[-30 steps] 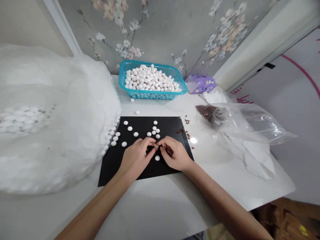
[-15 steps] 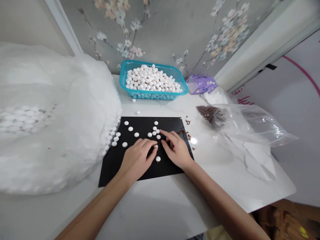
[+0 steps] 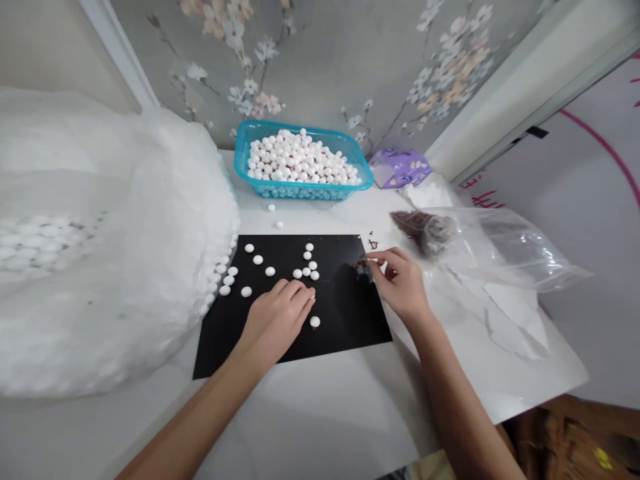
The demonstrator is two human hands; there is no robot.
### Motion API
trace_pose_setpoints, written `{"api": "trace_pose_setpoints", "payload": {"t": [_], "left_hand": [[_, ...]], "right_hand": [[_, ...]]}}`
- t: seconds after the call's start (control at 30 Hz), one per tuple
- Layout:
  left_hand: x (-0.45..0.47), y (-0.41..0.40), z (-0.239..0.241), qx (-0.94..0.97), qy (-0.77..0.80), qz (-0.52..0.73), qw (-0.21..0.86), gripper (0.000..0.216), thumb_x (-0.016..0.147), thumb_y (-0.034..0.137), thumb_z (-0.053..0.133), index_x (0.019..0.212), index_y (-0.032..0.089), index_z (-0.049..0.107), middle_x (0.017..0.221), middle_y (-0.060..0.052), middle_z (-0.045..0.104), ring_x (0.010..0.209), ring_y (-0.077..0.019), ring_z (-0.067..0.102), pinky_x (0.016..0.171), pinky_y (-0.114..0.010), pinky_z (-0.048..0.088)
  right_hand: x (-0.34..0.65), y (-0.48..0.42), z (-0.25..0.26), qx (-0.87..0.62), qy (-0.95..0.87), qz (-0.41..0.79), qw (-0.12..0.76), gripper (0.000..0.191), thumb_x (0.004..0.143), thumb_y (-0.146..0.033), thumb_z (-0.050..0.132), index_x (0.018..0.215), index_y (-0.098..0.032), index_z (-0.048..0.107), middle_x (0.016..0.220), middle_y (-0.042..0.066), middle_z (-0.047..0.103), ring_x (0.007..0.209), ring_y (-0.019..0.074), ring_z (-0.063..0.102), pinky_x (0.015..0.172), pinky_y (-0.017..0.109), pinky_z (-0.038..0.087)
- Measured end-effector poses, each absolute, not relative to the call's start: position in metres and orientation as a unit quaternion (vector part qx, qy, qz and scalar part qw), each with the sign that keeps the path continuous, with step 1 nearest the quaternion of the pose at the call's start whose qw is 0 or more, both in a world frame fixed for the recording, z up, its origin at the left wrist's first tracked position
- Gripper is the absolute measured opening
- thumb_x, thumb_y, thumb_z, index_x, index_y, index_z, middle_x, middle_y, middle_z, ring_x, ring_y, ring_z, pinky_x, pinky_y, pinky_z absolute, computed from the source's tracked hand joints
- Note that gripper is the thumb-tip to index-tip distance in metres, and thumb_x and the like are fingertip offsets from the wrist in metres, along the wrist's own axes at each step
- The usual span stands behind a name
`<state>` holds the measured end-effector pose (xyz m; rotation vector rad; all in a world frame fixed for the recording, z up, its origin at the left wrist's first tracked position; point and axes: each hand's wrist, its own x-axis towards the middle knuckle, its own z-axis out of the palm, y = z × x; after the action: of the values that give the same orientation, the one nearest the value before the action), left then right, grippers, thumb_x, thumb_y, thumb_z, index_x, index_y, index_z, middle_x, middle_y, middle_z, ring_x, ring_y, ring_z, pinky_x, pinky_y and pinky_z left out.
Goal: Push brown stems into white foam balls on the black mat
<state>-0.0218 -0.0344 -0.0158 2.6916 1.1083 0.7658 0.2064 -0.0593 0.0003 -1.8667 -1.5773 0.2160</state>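
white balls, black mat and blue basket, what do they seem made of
White balls: probably plastic or foam, smooth and softly matte; they show even white with gentle shading.
Black mat: perhaps plastic or coated board, smooth; it lies flat and thin with straight edges.
Blue basket: most likely plastic, glossy and translucent; balls show through its front wall.

Mat (image 3: 345, 313) is plain black, and the little balls (image 3: 247, 292) on it are solid white. Basket's (image 3: 241, 157) kinda see-through teal, the tiny bits (image 3: 360, 265) are reddish brown, counter's (image 3: 300, 413) white, packet's (image 3: 400, 168) purple with pale prints, wall's (image 3: 320, 67) grey with white, peach and bluish blossoms.
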Motion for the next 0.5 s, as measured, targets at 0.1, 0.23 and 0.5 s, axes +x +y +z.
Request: {"api": "trace_pose_setpoints", "payload": {"t": [0.1,0.23,0.5], "left_hand": [[-0.022,-0.035,-0.014,0.892,0.373,0.244,0.071,0.013,0.087,0.019,0.046,0.086,0.017,0.059,0.08,0.001,0.064,0.073,-0.0128,0.055,0.055,-0.024,0.041],[-0.025,-0.036,-0.012,0.879,0.404,0.235,0.092,0.009,0.079,0.013,0.048,0.082,0.017,0.055,0.082,0.001,0.062,0.074,-0.0138,0.054,0.055,-0.024,0.041],[-0.026,-0.037,-0.008,0.87,0.408,0.247,0.125,0.016,0.072,0.008,0.048,0.083,0.018,0.055,0.086,-0.001,0.061,0.08,-0.0159,0.054,0.059,-0.025,0.044]], "right_hand": [[0.209,-0.058,-0.002,-0.718,-0.625,0.097,0.291,0.017,0.081,-0.024,0.052,0.089,-0.02,0.066,0.082,0.002,0.058,0.051,0.0091,0.047,0.053,0.025,0.043],[0.204,-0.057,-0.008,-0.721,-0.637,0.109,0.249,0.018,0.083,-0.025,0.051,0.091,-0.021,0.065,0.087,0.004,0.059,0.065,0.013,0.056,0.056,0.025,0.044],[0.205,-0.057,-0.011,-0.721,-0.636,0.109,0.251,0.016,0.083,-0.033,0.054,0.076,-0.02,0.059,0.08,0.002,0.056,0.056,0.0109,0.05,0.055,0.025,0.041]]}}
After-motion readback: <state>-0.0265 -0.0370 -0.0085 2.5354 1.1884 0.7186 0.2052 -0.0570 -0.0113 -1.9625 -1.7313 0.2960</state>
